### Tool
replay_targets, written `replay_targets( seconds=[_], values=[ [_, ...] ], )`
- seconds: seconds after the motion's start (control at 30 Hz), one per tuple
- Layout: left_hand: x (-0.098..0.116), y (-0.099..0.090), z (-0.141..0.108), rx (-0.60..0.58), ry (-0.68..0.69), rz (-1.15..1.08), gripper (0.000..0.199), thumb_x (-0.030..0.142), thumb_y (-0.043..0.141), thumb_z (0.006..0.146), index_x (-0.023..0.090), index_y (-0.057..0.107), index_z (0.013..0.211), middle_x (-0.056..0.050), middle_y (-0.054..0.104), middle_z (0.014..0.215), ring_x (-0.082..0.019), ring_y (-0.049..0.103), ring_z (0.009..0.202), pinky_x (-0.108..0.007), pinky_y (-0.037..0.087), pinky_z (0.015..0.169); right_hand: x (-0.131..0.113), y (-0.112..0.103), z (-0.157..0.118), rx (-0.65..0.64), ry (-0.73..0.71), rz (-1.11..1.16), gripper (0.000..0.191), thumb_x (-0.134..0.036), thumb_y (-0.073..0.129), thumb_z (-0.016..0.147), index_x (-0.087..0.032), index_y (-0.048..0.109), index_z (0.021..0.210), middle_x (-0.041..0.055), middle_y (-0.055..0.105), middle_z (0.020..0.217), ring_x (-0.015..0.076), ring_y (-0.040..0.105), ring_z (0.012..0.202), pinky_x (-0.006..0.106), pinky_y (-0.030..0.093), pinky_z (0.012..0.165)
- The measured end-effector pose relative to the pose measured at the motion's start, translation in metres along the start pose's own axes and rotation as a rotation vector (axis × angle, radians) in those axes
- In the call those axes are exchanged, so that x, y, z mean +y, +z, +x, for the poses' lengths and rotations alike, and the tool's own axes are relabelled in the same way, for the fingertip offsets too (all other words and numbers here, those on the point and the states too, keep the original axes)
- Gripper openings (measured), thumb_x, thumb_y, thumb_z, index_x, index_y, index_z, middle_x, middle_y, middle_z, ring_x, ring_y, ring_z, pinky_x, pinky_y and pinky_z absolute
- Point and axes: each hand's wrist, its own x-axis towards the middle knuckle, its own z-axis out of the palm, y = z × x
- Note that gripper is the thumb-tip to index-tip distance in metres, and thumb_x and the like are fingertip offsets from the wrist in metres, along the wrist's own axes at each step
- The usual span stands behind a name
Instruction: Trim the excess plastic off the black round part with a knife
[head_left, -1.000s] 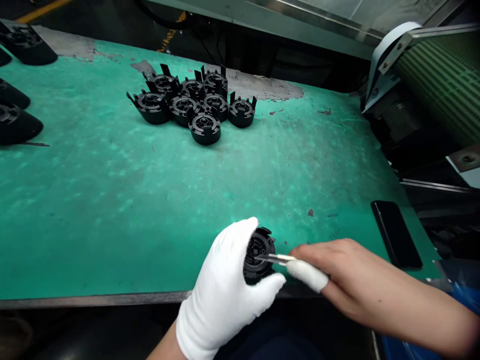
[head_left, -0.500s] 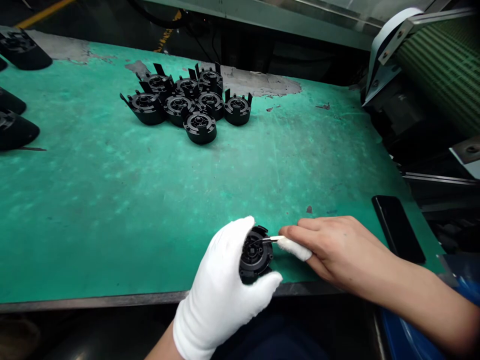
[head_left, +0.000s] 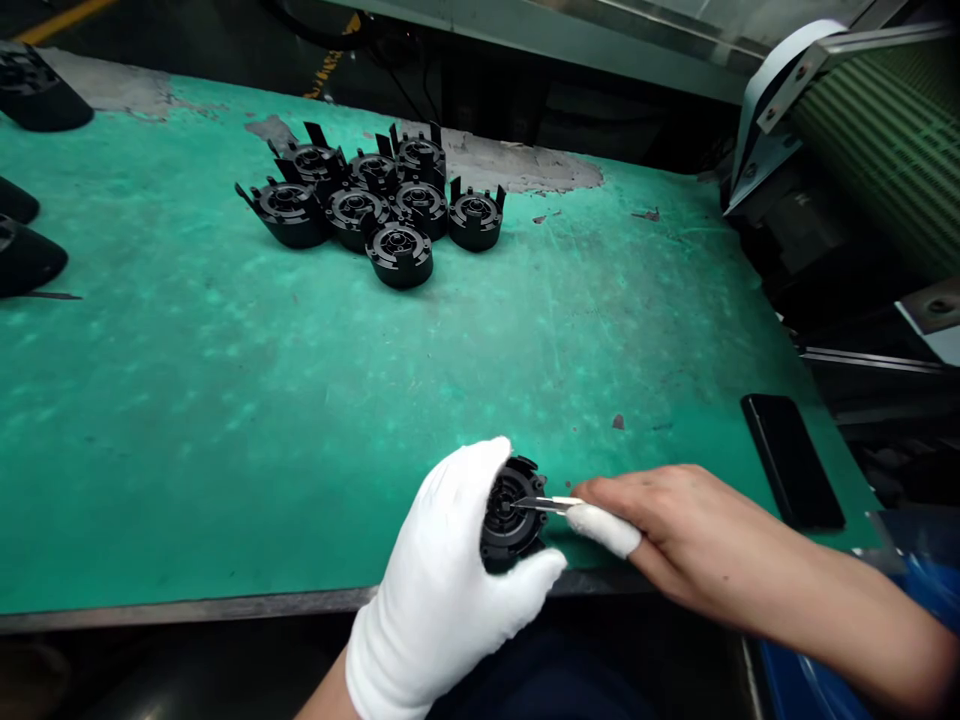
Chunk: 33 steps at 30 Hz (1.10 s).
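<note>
My left hand (head_left: pixel 442 590), in a white glove, grips a round black plastic part (head_left: pixel 512 513) at the near edge of the green mat (head_left: pixel 300 400), its open face turned to the right. My right hand (head_left: pixel 667 535) is bare apart from a white finger cot and holds a thin metal blade (head_left: pixel 546 503). The blade's tip rests inside the part's centre. A cluster of several similar black parts (head_left: pixel 375 205) sits at the far middle of the mat.
A black phone (head_left: pixel 791 460) lies on the mat's right edge. More black housings (head_left: pixel 26 255) sit at the far left. A conveyor with a green ribbed belt (head_left: pixel 877 130) stands at the right. Worn grey patches (head_left: pixel 517 170) show at the mat's far side.
My right hand has shifted the blade from the part's upper rim back down to its centre. The left hand keeps its hold on the part, nearly still.
</note>
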Motion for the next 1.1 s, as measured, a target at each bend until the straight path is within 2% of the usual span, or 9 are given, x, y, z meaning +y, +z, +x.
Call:
replay_targets(
  seconds=[0.1,0.3,0.4,0.57,0.77,0.87,0.97,1.03,1.1],
  values=[
    [0.001,0.0,0.001,0.021,0.009,0.0,0.074,0.033,0.073,0.079,0.018,0.04,0.143,-0.012,0.058,0.135,-0.026,0.056,0.129,-0.046,0.049,0.112,-0.003,0.012,-0.007,-0.014,0.004,0.085,0.022,-0.013,0.05,0.093,-0.026,0.067,0.097,0.0003,0.074,0.081,0.0204,0.07,0.073,0.027,0.046,0.064],
    [-0.001,0.001,-0.002,-0.001,-0.011,0.013,0.08,0.037,0.075,0.079,0.018,0.038,0.146,-0.013,0.054,0.142,-0.029,0.052,0.135,-0.047,0.046,0.116,-0.002,0.032,-0.016,0.108,0.036,0.173,0.038,-0.011,0.043,0.093,-0.029,0.061,0.122,0.0044,0.073,0.117,0.0242,0.071,0.098,0.036,0.054,0.083],
    [0.0,0.002,-0.001,0.005,-0.019,0.01,0.077,0.037,0.074,0.08,0.019,0.038,0.146,-0.012,0.055,0.141,-0.027,0.052,0.134,-0.046,0.046,0.116,-0.006,0.039,-0.017,0.101,0.062,0.171,0.036,-0.01,0.043,0.091,-0.026,0.062,0.118,0.0059,0.073,0.109,0.0263,0.071,0.096,0.04,0.054,0.088],
    [0.004,0.003,0.0,0.01,-0.043,0.014,0.073,0.04,0.072,0.084,0.02,0.039,0.145,-0.012,0.056,0.14,-0.026,0.054,0.133,-0.046,0.047,0.115,-0.016,0.042,-0.014,0.073,0.059,0.214,0.032,-0.006,0.045,0.087,-0.022,0.063,0.107,0.0052,0.074,0.097,0.0239,0.071,0.092,0.033,0.052,0.084],
    [0.002,0.003,-0.001,-0.036,-0.076,0.008,0.078,0.047,0.074,0.083,0.023,0.037,0.148,-0.011,0.054,0.145,-0.027,0.053,0.136,-0.046,0.046,0.116,-0.009,0.037,-0.012,0.06,0.016,0.274,0.031,-0.005,0.047,0.087,-0.024,0.064,0.104,0.0014,0.073,0.093,0.0221,0.069,0.087,0.031,0.046,0.076],
    [0.005,0.004,-0.007,-0.011,-0.159,-0.011,0.078,0.047,0.071,0.086,0.026,0.034,0.151,-0.01,0.05,0.15,-0.027,0.049,0.14,-0.049,0.044,0.118,-0.014,0.051,-0.011,0.183,0.003,0.546,0.02,-0.017,0.043,0.098,-0.026,0.061,0.103,-0.0017,0.069,0.092,0.0182,0.064,0.084,0.029,0.043,0.075],
    [0.017,0.007,-0.022,0.04,-0.238,0.001,0.081,0.047,0.062,0.093,0.026,0.018,0.158,-0.013,0.037,0.16,-0.03,0.041,0.147,-0.054,0.043,0.118,-0.027,0.075,-0.002,0.349,0.088,0.844,0.017,-0.029,0.038,0.105,-0.025,0.053,0.099,-0.0033,0.06,0.083,0.0156,0.054,0.074,0.027,0.041,0.068],
    [0.028,0.011,-0.038,0.029,-0.241,0.066,0.084,0.041,0.056,0.095,0.023,0.007,0.16,-0.017,0.026,0.165,-0.033,0.033,0.15,-0.057,0.044,0.116,-0.031,0.084,0.009,0.438,0.159,0.961,0.022,-0.036,0.036,0.107,-0.025,0.05,0.094,-0.0045,0.053,0.077,0.0143,0.048,0.068,0.026,0.039,0.063],
    [0.039,0.013,-0.053,-0.009,-0.234,0.146,0.084,0.038,0.054,0.095,0.019,0.004,0.16,-0.019,0.019,0.167,-0.036,0.029,0.151,-0.06,0.045,0.114,-0.027,0.081,0.021,0.509,0.197,0.985,0.023,-0.038,0.039,0.107,-0.024,0.049,0.091,-0.0057,0.049,0.073,0.0133,0.044,0.064,0.026,0.037,0.06]
  ],
)
